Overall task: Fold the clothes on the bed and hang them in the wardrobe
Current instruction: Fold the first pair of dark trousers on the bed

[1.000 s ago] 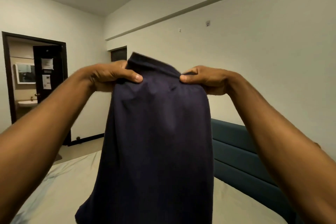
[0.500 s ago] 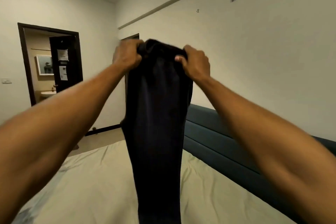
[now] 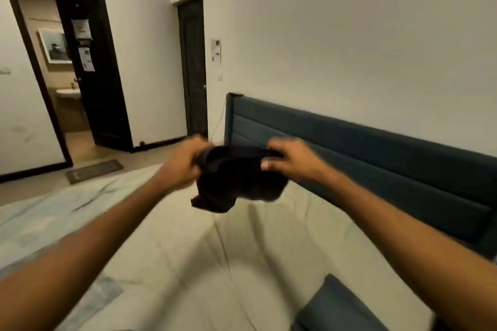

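Both hands, left hand (image 3: 185, 162) at 9 o'clock and right hand (image 3: 291, 160) at 3 o'clock of the dark garment (image 3: 239, 183), have fingers curled round its top edge, so a loosened grip could drop it unfolding onto the bed (image 3: 204, 263).

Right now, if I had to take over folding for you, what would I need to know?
Left hand grips one end of the dark garment; right hand grips the other end.
The garment is bunched between them, held in the air above the bed, near the headboard.
Done: it looks partly gathered, not a neat fold.
Left: finish the fold, then hang it. No wardrobe or hanger is in view, so you'd have to find them.
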### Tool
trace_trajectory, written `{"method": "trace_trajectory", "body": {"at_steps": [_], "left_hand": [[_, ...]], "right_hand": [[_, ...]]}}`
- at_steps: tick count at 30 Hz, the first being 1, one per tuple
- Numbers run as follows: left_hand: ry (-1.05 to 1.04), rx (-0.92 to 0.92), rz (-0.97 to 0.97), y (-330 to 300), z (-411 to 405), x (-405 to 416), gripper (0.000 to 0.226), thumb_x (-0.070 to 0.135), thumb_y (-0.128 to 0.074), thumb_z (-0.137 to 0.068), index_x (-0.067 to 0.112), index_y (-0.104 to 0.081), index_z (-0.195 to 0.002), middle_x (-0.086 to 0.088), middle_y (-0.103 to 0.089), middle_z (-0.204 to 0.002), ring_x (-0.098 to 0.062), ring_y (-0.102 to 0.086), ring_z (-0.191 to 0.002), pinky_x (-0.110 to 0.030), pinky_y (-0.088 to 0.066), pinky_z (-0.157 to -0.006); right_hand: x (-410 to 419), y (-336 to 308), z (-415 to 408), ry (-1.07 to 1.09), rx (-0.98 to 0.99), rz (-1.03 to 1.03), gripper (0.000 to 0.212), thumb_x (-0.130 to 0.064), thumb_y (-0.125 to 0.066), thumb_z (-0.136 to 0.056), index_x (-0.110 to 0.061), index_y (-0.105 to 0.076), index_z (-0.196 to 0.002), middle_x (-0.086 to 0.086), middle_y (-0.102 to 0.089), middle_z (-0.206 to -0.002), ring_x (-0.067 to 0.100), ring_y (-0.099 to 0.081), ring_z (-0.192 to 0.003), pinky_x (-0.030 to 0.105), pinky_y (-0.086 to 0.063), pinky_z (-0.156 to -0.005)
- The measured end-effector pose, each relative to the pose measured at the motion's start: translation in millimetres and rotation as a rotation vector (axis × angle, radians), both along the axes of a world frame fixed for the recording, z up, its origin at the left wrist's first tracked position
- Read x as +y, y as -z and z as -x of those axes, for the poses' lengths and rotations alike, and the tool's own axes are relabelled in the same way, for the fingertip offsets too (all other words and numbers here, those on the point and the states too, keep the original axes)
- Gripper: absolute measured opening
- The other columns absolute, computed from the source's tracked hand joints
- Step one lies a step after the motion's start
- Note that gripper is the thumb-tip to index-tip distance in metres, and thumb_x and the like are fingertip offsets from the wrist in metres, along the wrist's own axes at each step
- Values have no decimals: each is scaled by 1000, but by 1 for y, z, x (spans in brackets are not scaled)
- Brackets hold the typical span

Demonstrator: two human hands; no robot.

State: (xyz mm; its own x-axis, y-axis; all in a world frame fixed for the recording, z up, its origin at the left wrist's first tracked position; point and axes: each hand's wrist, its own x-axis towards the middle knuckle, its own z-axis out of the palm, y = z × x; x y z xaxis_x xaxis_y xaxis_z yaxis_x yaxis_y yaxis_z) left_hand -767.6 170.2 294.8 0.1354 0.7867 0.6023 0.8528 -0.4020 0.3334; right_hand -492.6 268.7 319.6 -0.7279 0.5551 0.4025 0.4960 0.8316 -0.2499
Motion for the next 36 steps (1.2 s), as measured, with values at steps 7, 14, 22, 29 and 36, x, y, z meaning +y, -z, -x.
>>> {"method": "trace_trajectory", "body": {"at_steps": [7,14,22,29,36], "left_hand": [[-38,70,698,334,-43,-102,36,17,-53,-75,35,-57,-106,4,-63,-104,-20,-55,-101,-38,-47,-86],[38,278,1086,456,-105,-195,29,21,-53,-88,26,-59,-115,0,-58,-119,-21,-53,-115,-35,-38,-92],[45,336,1098,477,-133,-229,28,37,-59,-90,28,-59,-116,0,-58,-119,-22,-55,-113,-34,-39,-89],[58,331,1165,523,-162,-254,34,33,-58,-90,26,-57,-123,-3,-55,-125,-27,-51,-117,-35,-38,-91],[188,337,1443,558,-173,-269,64,41,-67,-87,23,-42,-144,-8,-43,-140,-30,-40,-128,-43,-36,-104]], "right_hand": [[-108,330,-29,58,-596,551,34,-35,-60,-94,-15,-51,-120,16,-62,-119,37,-59,-109,39,-44,-82],[-205,457,-61,-7,-852,603,37,-24,-61,-95,-17,-50,-130,15,-60,-127,38,-58,-113,44,-48,-89],[-232,482,-66,-45,-973,611,38,-23,-65,-92,-17,-53,-127,12,-62,-124,34,-60,-113,44,-48,-92],[-257,526,-75,-71,-1138,514,38,-20,-61,-95,-18,-54,-132,12,-59,-126,33,-59,-114,44,-50,-94],[-265,555,-80,-20,-1259,679,43,-17,-59,-95,-13,-52,-137,13,-51,-137,35,-52,-125,48,-44,-100]]}}
